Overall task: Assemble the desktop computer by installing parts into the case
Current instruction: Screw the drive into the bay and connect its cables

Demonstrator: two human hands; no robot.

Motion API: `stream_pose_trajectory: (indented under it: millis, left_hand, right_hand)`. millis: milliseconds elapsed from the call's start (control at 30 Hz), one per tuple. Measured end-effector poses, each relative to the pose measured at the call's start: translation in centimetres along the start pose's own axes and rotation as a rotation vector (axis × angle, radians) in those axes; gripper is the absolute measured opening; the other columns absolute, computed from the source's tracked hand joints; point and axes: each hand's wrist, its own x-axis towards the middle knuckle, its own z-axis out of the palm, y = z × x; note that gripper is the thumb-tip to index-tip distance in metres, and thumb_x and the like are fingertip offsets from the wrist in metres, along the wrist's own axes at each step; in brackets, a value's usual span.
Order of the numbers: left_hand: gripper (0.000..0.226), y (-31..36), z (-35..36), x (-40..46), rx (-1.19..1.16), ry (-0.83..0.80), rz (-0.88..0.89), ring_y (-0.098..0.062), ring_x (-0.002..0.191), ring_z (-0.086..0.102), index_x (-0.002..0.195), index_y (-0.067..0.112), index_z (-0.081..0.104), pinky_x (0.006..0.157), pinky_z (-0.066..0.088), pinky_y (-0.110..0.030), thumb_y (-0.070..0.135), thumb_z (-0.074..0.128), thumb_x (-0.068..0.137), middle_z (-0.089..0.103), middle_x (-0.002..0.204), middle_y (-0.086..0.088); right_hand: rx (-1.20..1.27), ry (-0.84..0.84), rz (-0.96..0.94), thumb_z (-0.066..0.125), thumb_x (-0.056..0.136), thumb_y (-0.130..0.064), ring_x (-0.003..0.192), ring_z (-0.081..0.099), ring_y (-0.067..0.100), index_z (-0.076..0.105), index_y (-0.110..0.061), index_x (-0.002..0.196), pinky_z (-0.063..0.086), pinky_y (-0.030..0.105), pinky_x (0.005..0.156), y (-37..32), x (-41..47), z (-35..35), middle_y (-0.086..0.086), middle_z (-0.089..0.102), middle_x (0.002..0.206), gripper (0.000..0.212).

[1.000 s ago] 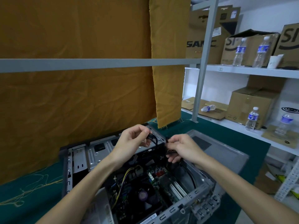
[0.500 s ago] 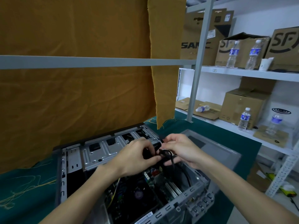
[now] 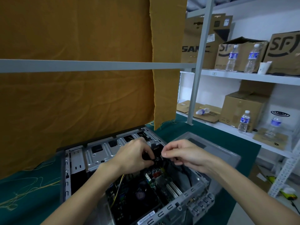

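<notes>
An open grey computer case [image 3: 97, 153] lies on its side on the green table [image 3: 29, 189], with the motherboard [image 3: 146, 192] and its fan visible inside. Both hands meet above the case's middle. My left hand [image 3: 134, 156] grips a black cable connector [image 3: 156, 158], fingers curled round it. My right hand [image 3: 183, 155] pinches the same black cable bundle from the right. The cable runs down into the case under my right wrist. Yellow wires [image 3: 117, 190] lie beside the motherboard.
The grey side panel [image 3: 215, 148] lies right of the case. An ochre cloth [image 3: 78, 98] hangs behind, crossed by a grey bar [image 3: 90, 65]. White shelves [image 3: 243, 77] at right hold cardboard boxes and water bottles. Loose yellow threads [image 3: 24, 192] lie on the table.
Both hands have dropped lower toward the case and come closer together on the cable. The view has shifted a little to the right.
</notes>
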Motion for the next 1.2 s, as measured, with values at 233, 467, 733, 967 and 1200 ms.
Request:
stream_pose_trajectory:
  millis: [233, 467, 733, 967, 1200]
  left_hand:
    - [0.028, 0.6, -0.2, -0.3, -1.015, -0.354, -0.153, -0.025, 0.108, 0.072, 0.126, 0.009, 0.066, 0.075, 0.06, -0.029, 0.022, 0.063, 0.101, 0.074, 0.12, -0.007]
    - [0.036, -0.4, -0.8, 0.3, -1.172, -0.458, -0.243, -0.026, 0.089, 0.073, 0.113, 0.013, 0.072, 0.07, 0.06, -0.031, 0.045, 0.068, 0.096, 0.074, 0.106, -0.012]
    - [0.023, -3.2, -2.5, 2.0, -1.237, 0.304, -0.427, -0.014, 0.084, 0.074, 0.103, 0.01, 0.069, 0.062, 0.057, -0.024, 0.025, 0.052, 0.106, 0.076, 0.103, -0.012]
    - [0.021, -6.3, -5.7, 2.3, -1.015, 0.695, -0.368, -0.013, 0.071, 0.067, 0.102, 0.009, 0.073, 0.072, 0.06, -0.028, 0.027, 0.062, 0.102, 0.077, 0.088, -0.005]
    - [0.034, -1.2, -3.8, 2.6, -0.843, 0.371, -0.151, -0.018, 0.064, 0.073, 0.082, 0.002, 0.073, 0.064, 0.062, -0.028, 0.035, 0.081, 0.08, 0.076, 0.078, -0.01]
  right_hand:
    - [0.05, 0.012, -0.126, 0.071, 0.091, 0.002, 0.074, 0.063, 0.017, 0.067, -0.004, 0.104, 0.048, 0.024, 0.068, -0.8, -0.7, -0.1, 0.011, 0.069, 0.079, 0.016]
    - [0.047, -0.144, -0.235, 0.075, 0.086, -0.006, 0.077, 0.063, 0.016, 0.071, -0.009, 0.106, 0.05, 0.025, 0.076, -0.8, -1.2, 0.2, 0.009, 0.066, 0.082, 0.02]
    - [-0.175, -0.048, -0.145, 0.07, 0.097, -0.024, 0.047, 0.042, 0.007, 0.063, -0.018, 0.131, 0.038, 0.017, 0.054, 0.9, -1.9, -0.5, -0.006, 0.048, 0.055, 0.036]
    - [-0.489, -0.293, -0.014, 0.064, 0.099, -0.032, 0.063, 0.044, 0.019, 0.073, -0.031, 0.084, 0.041, 0.035, 0.061, 0.7, -3.7, -1.5, -0.012, 0.051, 0.065, 0.018]
    - [-0.69, -0.163, 0.095, 0.071, 0.096, -0.033, 0.09, 0.07, 0.011, 0.06, -0.02, 0.12, 0.056, 0.028, 0.084, -0.8, -0.6, 0.9, -0.002, 0.076, 0.099, 0.03]
